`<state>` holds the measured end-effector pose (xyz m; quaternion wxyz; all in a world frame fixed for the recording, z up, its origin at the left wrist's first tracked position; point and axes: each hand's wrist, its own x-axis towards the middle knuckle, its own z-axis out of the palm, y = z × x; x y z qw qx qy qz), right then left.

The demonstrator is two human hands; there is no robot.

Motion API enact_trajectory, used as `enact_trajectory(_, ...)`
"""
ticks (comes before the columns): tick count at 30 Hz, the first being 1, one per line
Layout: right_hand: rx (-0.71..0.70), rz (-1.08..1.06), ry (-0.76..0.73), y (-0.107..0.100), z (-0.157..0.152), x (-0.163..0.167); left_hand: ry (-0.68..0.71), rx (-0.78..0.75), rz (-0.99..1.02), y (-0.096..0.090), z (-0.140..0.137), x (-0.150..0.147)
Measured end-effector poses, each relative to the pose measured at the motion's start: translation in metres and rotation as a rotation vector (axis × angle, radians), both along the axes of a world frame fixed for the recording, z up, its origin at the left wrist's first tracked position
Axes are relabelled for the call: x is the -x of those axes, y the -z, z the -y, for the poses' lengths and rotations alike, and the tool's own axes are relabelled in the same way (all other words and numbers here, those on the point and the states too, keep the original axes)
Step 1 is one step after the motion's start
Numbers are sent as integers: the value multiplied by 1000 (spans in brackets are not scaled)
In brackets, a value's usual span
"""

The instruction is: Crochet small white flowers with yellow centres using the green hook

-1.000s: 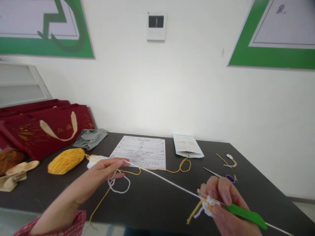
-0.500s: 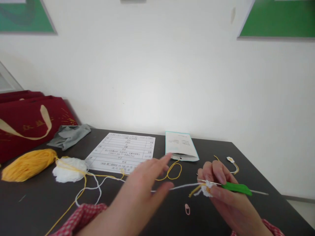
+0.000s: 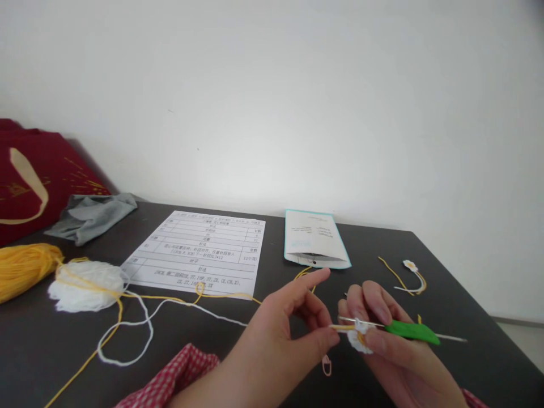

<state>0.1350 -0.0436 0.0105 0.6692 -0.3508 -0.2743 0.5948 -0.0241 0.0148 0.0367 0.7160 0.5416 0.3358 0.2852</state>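
In the head view, my right hand [image 3: 397, 340] is closed around a crochet hook [image 3: 410, 330] with a green grip and metal shaft. Its thumb and fingers also pinch a small white crocheted piece [image 3: 357, 340] with a yellow-orange centre. The hook's shaft lies across the top of that piece. Just to the left, my left hand [image 3: 293, 328] pinches strands of yarn [image 3: 343, 328] at the piece's edge, its index finger raised. Below these fingertips a pink stitch marker [image 3: 326, 365] lies on the table, partly covered.
A white yarn bundle [image 3: 87, 286] and a yellow skein [image 3: 28, 269] lie left, strands trailing across the dark table [image 3: 170, 368]. Behind are a printed sheet [image 3: 199, 255], a white pouch [image 3: 314, 235], a grey cloth [image 3: 96, 212] and a red bag [image 3: 51, 170]. A small finished flower [image 3: 410, 265] lies right.
My left hand has moved right to the crocheted piece, and its fingers have closed on the yarn strands there. The right hand keeps its grip. The view has turned slightly right and down.
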Motion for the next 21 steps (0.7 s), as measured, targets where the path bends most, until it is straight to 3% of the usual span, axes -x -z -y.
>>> enact_trajectory(7, 25, -138, -118, 2, 3, 3, -98, -440, -165, 17, 3, 4)
enact_trajectory(11, 70, -171, -110, 4, 3, 4, -120, -549, -231, 16, 5, 6)
enact_trajectory(13, 88, -179, -100, 6, 3, 4, -95, -497, -237, 12, 3, 7)
enact_trajectory(18, 82, -189, -107, 6, 4, 4, 53, -160, -183, 5, -10, 10)
enact_trajectory(21, 91, -184, -115, 5, 5, 4, 111, -37, -98, 3, -16, 12)
